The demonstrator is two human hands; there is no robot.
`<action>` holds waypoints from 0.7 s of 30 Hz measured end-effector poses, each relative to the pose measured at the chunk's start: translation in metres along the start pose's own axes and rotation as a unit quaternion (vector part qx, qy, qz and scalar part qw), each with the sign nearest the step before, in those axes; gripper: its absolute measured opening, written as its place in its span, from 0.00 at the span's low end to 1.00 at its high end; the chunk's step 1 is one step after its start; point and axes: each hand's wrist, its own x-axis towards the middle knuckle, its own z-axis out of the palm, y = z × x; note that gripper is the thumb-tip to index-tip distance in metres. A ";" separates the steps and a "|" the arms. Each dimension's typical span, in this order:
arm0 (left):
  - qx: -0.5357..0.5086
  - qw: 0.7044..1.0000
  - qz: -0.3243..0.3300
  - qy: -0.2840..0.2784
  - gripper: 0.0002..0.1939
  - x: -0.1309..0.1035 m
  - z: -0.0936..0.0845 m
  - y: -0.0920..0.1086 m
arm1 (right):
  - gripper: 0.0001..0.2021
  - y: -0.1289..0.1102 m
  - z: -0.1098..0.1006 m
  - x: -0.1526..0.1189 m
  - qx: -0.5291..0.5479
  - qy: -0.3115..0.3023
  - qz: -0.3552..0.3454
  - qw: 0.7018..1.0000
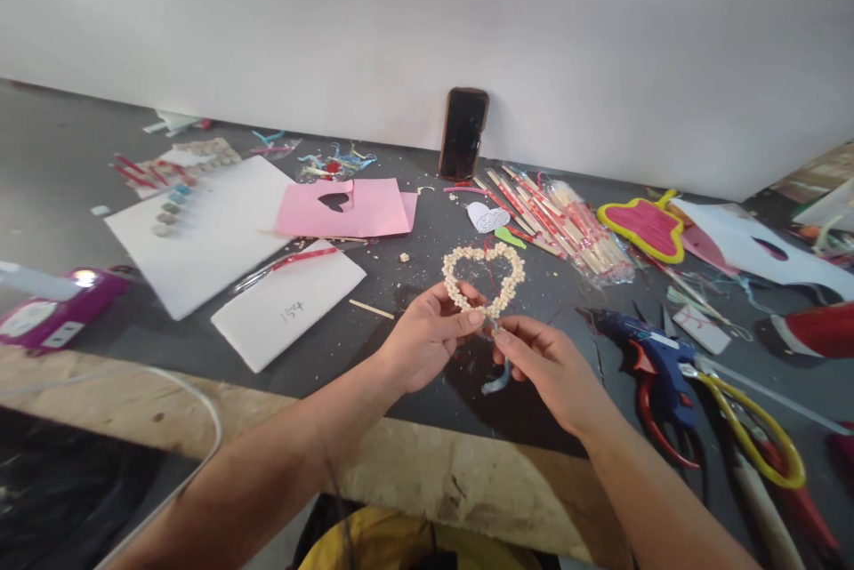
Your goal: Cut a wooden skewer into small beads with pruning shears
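A heart-shaped ring of small cream beads or blossoms (pixel 513 269) stands upright just over the dark table, with a thin red thread across its middle. My left hand (pixel 433 330) is closed on its lower left side, thumb in front. At the heart's bottom tip, my right hand (pixel 540 361) pinches a pale blue cord (pixel 497 381), whose frayed end hangs below the fingers. Beyond the heart lie a white paper heart with a drawn pattern (pixel 488 219) and a lime-green paper scrap (pixel 510 237).
A phone (pixel 463 132) leans on the white wall. Wrapped sticks (pixel 567 232), a yellow-edged pink shape (pixel 644 228), a blue glue gun (pixel 657 357) and yellow-handled scissors (pixel 753 428) lie rightward. Leftward are pink card (pixel 380 205), white sheets (pixel 200 241) and a purple device (pixel 63 312).
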 end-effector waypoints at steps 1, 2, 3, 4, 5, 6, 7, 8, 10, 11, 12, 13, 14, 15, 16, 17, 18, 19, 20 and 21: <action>0.000 1.000 0.002 0.002 0.12 0.000 -0.001 0.001 | 0.12 0.000 -0.001 0.000 -0.006 -0.002 0.001 1.000; 0.002 1.000 0.004 0.006 0.11 0.000 -0.001 0.002 | 0.12 0.000 -0.002 0.000 -0.013 -0.002 0.002 1.000; 0.005 1.000 0.007 0.011 0.11 0.001 -0.002 0.003 | 0.12 0.000 -0.003 0.000 -0.018 0.001 0.002 1.000; 0.010 1.000 0.011 0.014 0.11 0.001 -0.002 0.005 | 0.12 0.001 -0.005 0.000 -0.020 0.011 -0.001 1.000; 0.018 1.000 0.014 0.016 0.11 0.001 -0.002 0.006 | 0.12 0.002 -0.006 0.001 -0.016 0.027 -0.007 0.999; 0.030 0.999 0.018 0.014 0.11 0.001 -0.003 0.008 | 0.12 0.003 -0.008 0.001 -0.005 0.046 -0.015 0.999; 0.048 0.999 0.020 0.011 0.11 0.001 -0.003 0.009 | 0.12 0.004 -0.010 0.001 0.010 0.064 -0.023 0.998; 0.074 0.997 0.020 0.009 0.11 0.002 -0.004 0.010 | 0.12 0.004 -0.012 0.002 0.027 0.079 -0.030 0.996; 0.152 0.988 0.013 0.012 0.12 0.002 -0.007 0.012 | 0.12 0.004 -0.017 0.002 0.053 0.096 -0.036 0.993; 0.199 0.980 0.009 0.020 0.13 0.003 -0.009 0.013 | 0.12 0.003 -0.019 0.002 0.060 0.098 -0.036 0.993; 0.247 0.968 0.006 0.028 0.14 0.004 -0.011 0.013 | 0.12 0.003 -0.022 0.002 0.063 0.098 -0.036 0.992; 0.291 0.956 0.002 0.035 0.15 0.006 -0.013 0.013 | 0.12 0.002 -0.024 0.001 0.063 0.096 -0.036 0.993; 0.327 0.944 -0.001 0.039 0.16 0.007 -0.016 0.013 | 0.12 0.001 -0.025 0.000 0.062 0.091 -0.034 0.993; 0.357 0.933 -0.006 0.041 0.17 0.009 -0.019 0.013 | 0.12 0.001 -0.026 -0.001 0.058 0.085 -0.032 0.994; 0.383 0.923 -0.009 0.042 0.18 0.011 -0.022 0.012 | 0.12 0.000 -0.027 -0.001 0.052 0.079 -0.029 0.995; 0.410 0.911 -0.009 0.042 0.20 0.012 -0.024 0.012 | 0.12 0.000 -0.026 -0.002 0.045 0.073 -0.029 0.996; 0.438 0.898 -0.003 0.044 0.21 0.013 -0.025 0.012 | 0.12 0.000 -0.026 -0.003 0.035 0.070 -0.031 0.996; 0.470 0.881 0.008 0.047 0.21 0.013 -0.026 0.012 | 0.12 0.000 -0.025 -0.003 0.024 0.069 -0.035 0.997; 0.504 0.862 0.021 0.051 0.20 0.013 -0.027 0.013 | 0.12 0.001 -0.025 -0.004 0.011 0.072 -0.041 0.997; 0.540 0.839 0.033 0.053 0.19 0.013 -0.027 0.014 | 0.13 0.001 -0.024 -0.004 -0.003 0.078 -0.049 0.996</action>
